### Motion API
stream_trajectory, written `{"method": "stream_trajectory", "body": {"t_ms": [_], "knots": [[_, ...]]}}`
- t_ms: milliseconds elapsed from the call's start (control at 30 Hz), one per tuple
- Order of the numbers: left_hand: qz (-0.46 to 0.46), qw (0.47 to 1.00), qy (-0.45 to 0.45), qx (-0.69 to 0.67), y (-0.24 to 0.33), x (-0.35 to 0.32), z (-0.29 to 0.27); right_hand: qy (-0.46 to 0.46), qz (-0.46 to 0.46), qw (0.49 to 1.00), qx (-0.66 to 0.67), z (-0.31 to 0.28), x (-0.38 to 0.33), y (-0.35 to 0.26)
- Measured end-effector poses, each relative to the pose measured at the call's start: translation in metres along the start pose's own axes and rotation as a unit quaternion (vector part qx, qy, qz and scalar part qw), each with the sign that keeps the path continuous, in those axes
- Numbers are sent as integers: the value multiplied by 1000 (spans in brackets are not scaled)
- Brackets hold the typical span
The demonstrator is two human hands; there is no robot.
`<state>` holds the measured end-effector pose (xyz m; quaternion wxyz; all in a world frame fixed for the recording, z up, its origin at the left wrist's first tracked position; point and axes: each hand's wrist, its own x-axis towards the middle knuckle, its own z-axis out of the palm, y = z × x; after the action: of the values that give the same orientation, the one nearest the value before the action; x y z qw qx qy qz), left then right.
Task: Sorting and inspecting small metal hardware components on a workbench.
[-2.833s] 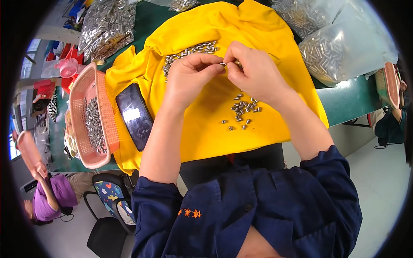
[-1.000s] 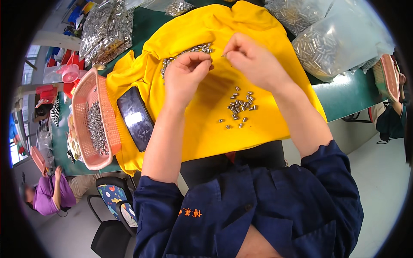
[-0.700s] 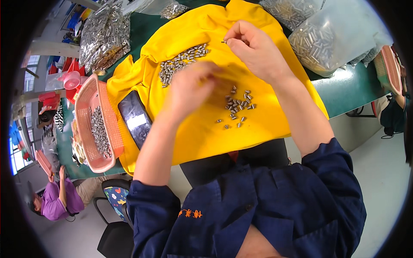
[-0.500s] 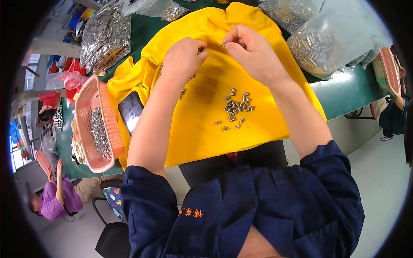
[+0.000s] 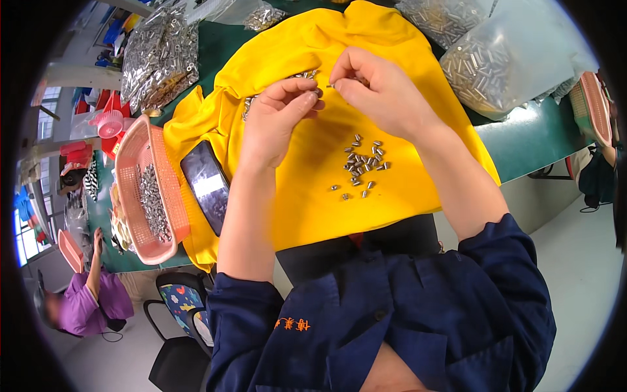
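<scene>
Over the yellow cloth (image 5: 313,196) my two hands face each other, their fingertips a short gap apart. My left hand (image 5: 277,121) is closed, with a small metal cylinder (image 5: 318,93) between thumb and fingers. The fingers of my right hand (image 5: 382,95) pinch a tiny dark metal piece (image 5: 331,85), its kind too small to make out. Nearer to me lies a loose pile of short silvery metal cylinders (image 5: 358,162). A second heap of metal pieces (image 5: 307,74) shows behind my left hand, partly hidden by it.
A pink basket (image 5: 175,189) of small metal parts stands at left, beside a dark phone (image 5: 206,186). Clear bags of metal parts (image 5: 160,59) lie far left, another bag (image 5: 483,72) far right. A person in purple (image 5: 98,304) sits at the left.
My left hand has drawn nearer to me and turned so its fingers show, uncovering the heap behind it. My right hand has come slightly nearer, still pinching.
</scene>
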<state>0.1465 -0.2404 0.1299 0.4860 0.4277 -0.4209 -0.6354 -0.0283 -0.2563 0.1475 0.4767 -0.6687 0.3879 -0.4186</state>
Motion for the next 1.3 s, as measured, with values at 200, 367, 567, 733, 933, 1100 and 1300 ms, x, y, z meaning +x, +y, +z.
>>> {"method": "stream_trajectory", "body": {"t_ms": [200,367,567,733,933,1100,1300], "knots": [[-14,989,-29,-143,-2,-7,-4,-44,10,999,-8,7,-2,-7],[-9,990,-47,-131,-5,-8,-4,-43,7,999,-3,8,-2,-7],[1,996,-51,-73,-4,-8,-3,-36,-63,985,-157,12,-7,-9],[12,995,-23,93,-3,-6,-4,-20,-114,954,-277,19,-7,0],[53,957,53,280,-5,-6,-5,26,-51,979,-194,8,-3,-2],[69,951,25,300,-7,-6,-2,1,-72,984,-160,10,-2,4],[-4,997,2,-77,-9,-8,-10,-19,-19,997,-66,9,-2,-6]]}}
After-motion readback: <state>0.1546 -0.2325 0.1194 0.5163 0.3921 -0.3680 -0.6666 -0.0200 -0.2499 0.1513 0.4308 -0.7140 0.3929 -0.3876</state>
